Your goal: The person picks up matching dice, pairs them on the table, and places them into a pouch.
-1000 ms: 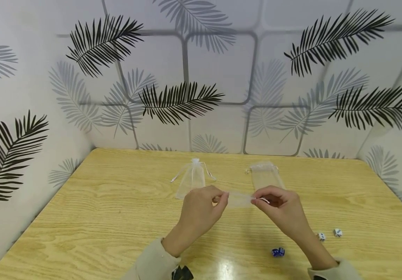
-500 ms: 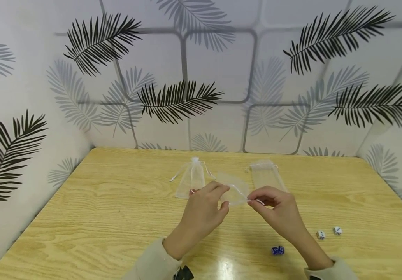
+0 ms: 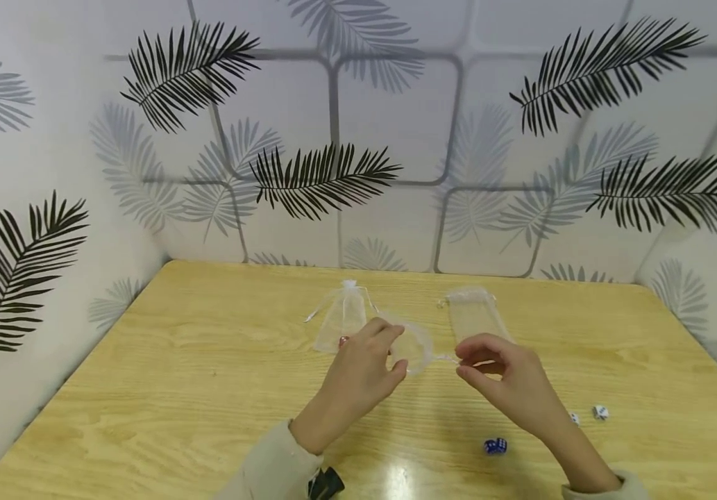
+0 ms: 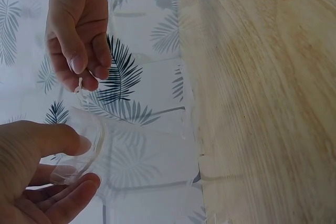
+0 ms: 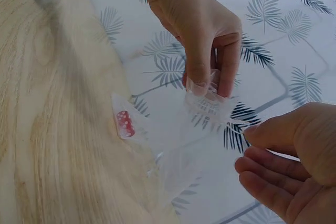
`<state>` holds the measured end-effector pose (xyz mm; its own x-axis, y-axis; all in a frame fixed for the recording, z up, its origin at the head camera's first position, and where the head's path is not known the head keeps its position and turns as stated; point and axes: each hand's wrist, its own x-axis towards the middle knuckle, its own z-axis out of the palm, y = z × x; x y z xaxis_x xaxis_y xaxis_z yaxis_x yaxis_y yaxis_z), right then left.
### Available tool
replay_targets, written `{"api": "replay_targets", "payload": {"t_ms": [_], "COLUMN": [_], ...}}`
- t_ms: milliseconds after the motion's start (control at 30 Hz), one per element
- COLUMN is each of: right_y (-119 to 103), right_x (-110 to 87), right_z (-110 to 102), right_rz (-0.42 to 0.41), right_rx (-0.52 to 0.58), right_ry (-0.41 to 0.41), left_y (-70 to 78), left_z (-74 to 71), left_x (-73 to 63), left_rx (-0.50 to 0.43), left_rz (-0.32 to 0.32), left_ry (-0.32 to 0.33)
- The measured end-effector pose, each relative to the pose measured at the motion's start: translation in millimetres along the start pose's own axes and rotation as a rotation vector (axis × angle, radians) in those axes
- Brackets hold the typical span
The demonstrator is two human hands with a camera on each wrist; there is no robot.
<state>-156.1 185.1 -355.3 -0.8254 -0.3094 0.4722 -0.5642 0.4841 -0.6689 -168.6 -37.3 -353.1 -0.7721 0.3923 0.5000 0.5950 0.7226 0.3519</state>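
Note:
A small sheer white drawstring bag point(image 3: 419, 344) is in my left hand point(image 3: 355, 382), its mouth spread between the parted thumb and fingers. To the right, the thumb and fingertips of my right hand point(image 3: 511, 378) pinch the bag's white cord point(image 4: 80, 92), which runs out from the mouth. Behind the left hand a second sheer bag point(image 3: 341, 316) lies on the table, its neck gathered, with red dice point(image 5: 125, 124) inside. A third sheer bag point(image 3: 475, 312) lies flat beyond the right hand. The left fingertips are partly behind the film of the held bag.
Two blue dice point(image 3: 495, 446) lie together on the wooden table point(image 3: 177, 389), in front of the right hand. White dice point(image 3: 600, 412) rest farther right, one partly hidden by the right forearm. A leaf-patterned wall point(image 3: 395, 229) borders the table's back.
The left thumb and index finger have spread apart, and the bag's mouth has widened between them. My right hand has shifted slightly right, drawing the cord out from the bag.

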Motion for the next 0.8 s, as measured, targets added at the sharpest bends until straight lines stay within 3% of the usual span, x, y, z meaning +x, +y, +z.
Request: {"api": "replay_targets", "payload": {"t_ms": [200, 400, 567, 800], "right_y": [-1.7, 3.6, 8.1, 17.6], "right_x": [-14.0, -29.7, -41.2, -53.4], "right_z": [-8.8, -10.2, -14.4, -18.9], "right_rz": [0.112, 0.1, 0.166, 0.197], "right_rx": [-0.031, -0.066, -0.102, -0.187], "right_ry": [-0.068, -0.094, -0.138, -0.224], "left_y": [-0.3, -2.5, -3.2, -2.5], "left_z": [0.2, 1.5, 1.6, -0.1], "left_x": [1.1, 0.4, -0.7, -0.8], "left_rx": [0.037, 0.055, 0.054, 0.053], "left_rz": [0.007, 0.007, 0.007, 0.008], "left_ry": [-0.004, -0.01, -0.021, -0.029]}}
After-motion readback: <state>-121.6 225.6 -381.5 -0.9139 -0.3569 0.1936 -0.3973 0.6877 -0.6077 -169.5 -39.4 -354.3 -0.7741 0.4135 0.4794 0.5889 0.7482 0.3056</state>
